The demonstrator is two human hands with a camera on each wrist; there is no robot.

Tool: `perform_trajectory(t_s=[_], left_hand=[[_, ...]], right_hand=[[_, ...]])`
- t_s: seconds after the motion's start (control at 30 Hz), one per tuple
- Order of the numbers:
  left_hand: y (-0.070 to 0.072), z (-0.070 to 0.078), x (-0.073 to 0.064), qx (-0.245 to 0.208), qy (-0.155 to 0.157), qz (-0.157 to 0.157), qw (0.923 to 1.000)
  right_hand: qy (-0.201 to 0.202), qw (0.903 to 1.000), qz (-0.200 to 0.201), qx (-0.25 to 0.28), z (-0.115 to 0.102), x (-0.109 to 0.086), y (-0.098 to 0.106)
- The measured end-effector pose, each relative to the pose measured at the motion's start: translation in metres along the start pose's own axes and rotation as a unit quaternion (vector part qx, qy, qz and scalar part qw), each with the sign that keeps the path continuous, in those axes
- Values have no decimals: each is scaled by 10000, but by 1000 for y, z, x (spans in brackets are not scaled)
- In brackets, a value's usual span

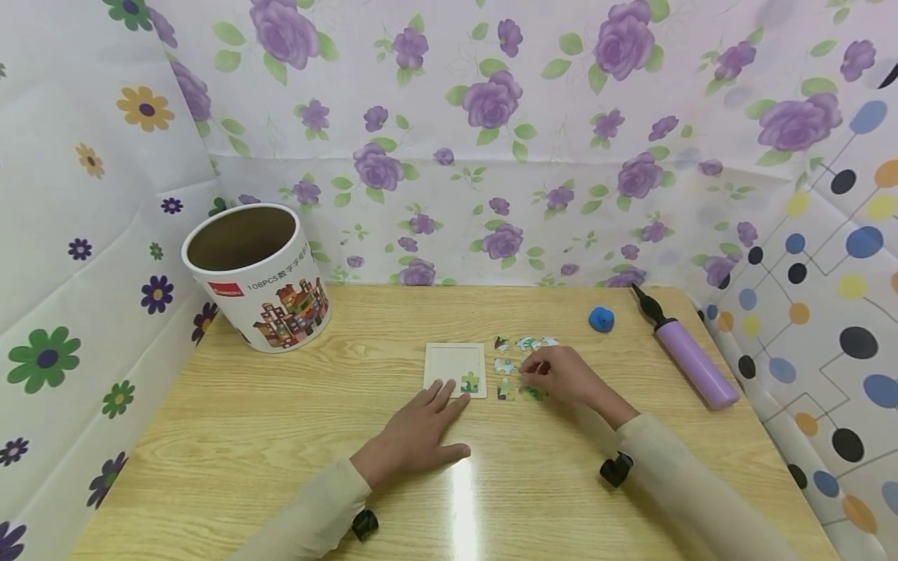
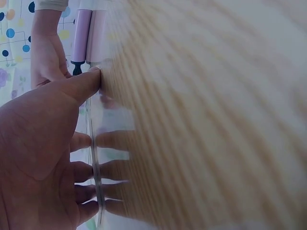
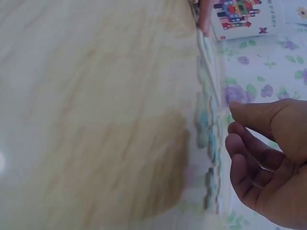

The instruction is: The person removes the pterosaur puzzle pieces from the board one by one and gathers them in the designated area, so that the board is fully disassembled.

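Note:
My left hand (image 1: pixel 418 436) lies with fingers spread, fingertips at the lower edge of a pale square puzzle tray (image 1: pixel 445 354). In the tray's lower right corner sits one green puzzle piece (image 1: pixel 469 382). To the right of the tray, my right hand (image 1: pixel 561 374) hovers over several loose puzzle pieces (image 1: pixel 504 366), partly covering some. In the right wrist view the thumb (image 3: pixel 254 115) and index finger stand slightly apart, the other fingers loosely bent, with nothing visible between them. Along the table surface in that view the loose pieces (image 3: pixel 204 122) appear edge-on.
A large white bucket (image 1: pixel 270 288) printed with building blocks stands at the back left. A small blue toy (image 1: pixel 601 319) sits at the back right, beside a purple hand pump (image 1: pixel 694 362). Flowered and dotted cloths surround the wooden table (image 1: pixel 281 436).

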State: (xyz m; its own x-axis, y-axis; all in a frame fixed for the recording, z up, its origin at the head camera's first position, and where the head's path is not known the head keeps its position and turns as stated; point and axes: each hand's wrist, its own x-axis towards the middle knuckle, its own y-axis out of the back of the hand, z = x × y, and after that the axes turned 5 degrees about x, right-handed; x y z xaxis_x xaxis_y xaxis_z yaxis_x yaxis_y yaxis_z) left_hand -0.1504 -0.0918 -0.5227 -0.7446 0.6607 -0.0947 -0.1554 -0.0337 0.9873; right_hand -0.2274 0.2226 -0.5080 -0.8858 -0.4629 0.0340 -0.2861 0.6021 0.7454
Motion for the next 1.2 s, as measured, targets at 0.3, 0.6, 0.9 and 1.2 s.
perform_trajectory(t_s=[0.3, 0.6, 0.9, 1.2], left_hand=[[3, 1, -1, -31, -15, 51, 10000], [3, 1, -1, -90, 74, -55, 9999], [4, 2, 0, -15, 106, 9, 9999], [4, 1, -1, -8, 68, 41, 10000]], right_hand=[[404, 9991, -67, 139, -15, 20, -11], [577, 9980, -77, 245, -25, 36, -33], [431, 9988, -222, 78, -33, 50, -46], [301, 9992, -254, -80, -38, 56, -51]])
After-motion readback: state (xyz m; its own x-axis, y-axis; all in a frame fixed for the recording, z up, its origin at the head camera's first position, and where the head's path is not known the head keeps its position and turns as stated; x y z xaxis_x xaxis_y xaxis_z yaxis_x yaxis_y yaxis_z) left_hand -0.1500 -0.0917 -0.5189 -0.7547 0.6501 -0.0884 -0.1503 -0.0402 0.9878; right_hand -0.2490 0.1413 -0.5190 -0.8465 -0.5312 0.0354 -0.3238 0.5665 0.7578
